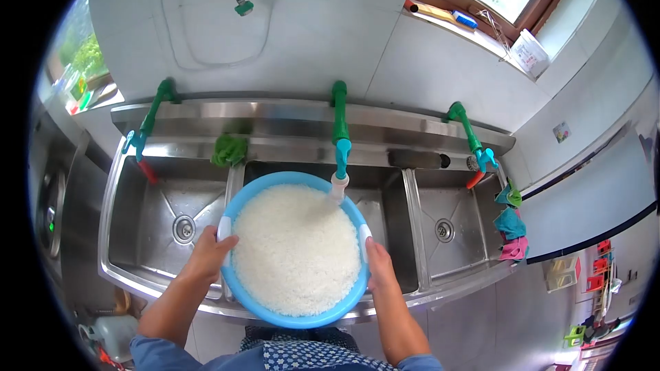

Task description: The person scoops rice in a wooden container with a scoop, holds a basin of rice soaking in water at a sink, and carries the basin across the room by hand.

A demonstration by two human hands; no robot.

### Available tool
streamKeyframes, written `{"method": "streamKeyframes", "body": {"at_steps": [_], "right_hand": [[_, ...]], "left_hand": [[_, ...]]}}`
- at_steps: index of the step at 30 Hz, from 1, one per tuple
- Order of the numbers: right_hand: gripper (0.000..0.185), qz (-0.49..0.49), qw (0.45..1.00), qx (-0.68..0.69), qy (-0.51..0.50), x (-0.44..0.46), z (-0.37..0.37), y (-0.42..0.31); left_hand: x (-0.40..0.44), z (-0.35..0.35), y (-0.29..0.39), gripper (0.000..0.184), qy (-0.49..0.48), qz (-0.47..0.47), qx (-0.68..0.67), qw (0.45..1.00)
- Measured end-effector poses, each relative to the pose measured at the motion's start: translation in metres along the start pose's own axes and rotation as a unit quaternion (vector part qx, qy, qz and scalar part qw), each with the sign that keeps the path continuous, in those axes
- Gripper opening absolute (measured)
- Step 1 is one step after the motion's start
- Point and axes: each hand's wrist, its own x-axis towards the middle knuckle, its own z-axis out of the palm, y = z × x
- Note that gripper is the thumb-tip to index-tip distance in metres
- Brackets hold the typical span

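A round blue basin (242, 300) full of white rice (295, 247) is held level over the middle sink bowl and its front edge. My left hand (208, 254) grips the white handle on the basin's left side, thumb over the rim. On the opposite side, my right hand (379, 264) is closed around the other white handle. The middle green tap (340, 127) with a turquoise lever hangs over the basin's back rim. Its pale nozzle (338, 185) points down at the rice; whether water runs is hard to tell.
Left (165, 233) and right (450, 213) steel sink bowls flank the middle one, each with a green tap above. A green scouring pad (229, 150) and a dark bottle-like object (418, 159) lie on the back ledge. Coloured cloths (511, 223) hang at the right edge.
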Motion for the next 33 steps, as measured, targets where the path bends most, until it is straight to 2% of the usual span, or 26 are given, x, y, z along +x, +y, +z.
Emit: {"method": "streamKeyframes", "body": {"at_steps": [8,10,12,16,19,22,25,30,33], "right_hand": [[0.048,0.023,0.997,0.033,-0.073,0.001,0.009,-0.009],[0.048,0.022,0.994,0.048,-0.099,-0.002,0.014,-0.011],[0.046,0.037,0.994,0.052,-0.084,-0.005,0.021,-0.009],[0.042,0.03,0.99,0.059,-0.127,-0.005,0.027,-0.004],[0.038,0.043,0.987,0.039,-0.148,-0.011,0.032,-0.011],[0.038,0.044,0.99,0.018,-0.134,-0.031,0.034,-0.018],[0.037,0.053,0.991,0.001,-0.123,-0.049,0.037,-0.023],[0.037,0.047,0.992,-0.016,-0.113,-0.068,0.04,-0.019],[0.035,0.034,0.991,-0.01,-0.13,-0.076,0.041,-0.009]], "left_hand": [[-0.02,-0.021,0.014,0.042,-0.009,0.022,-0.034,0.999],[-0.021,-0.029,0.009,0.041,0.021,0.02,-0.018,0.999],[-0.026,-0.037,0.01,0.041,-0.001,0.038,-0.023,0.999],[-0.051,-0.043,0.015,0.042,0.064,0.001,-0.007,0.998],[-0.055,-0.054,0.012,0.042,0.055,0.011,0.001,0.998],[-0.066,-0.055,0.022,0.044,0.062,-0.029,0.015,0.998],[-0.071,-0.06,0.028,0.043,0.042,-0.027,0.001,0.999],[-0.059,-0.069,0.035,0.038,0.07,-0.032,0.084,0.993],[-0.063,-0.067,0.041,0.037,0.096,-0.036,0.086,0.991]]}}
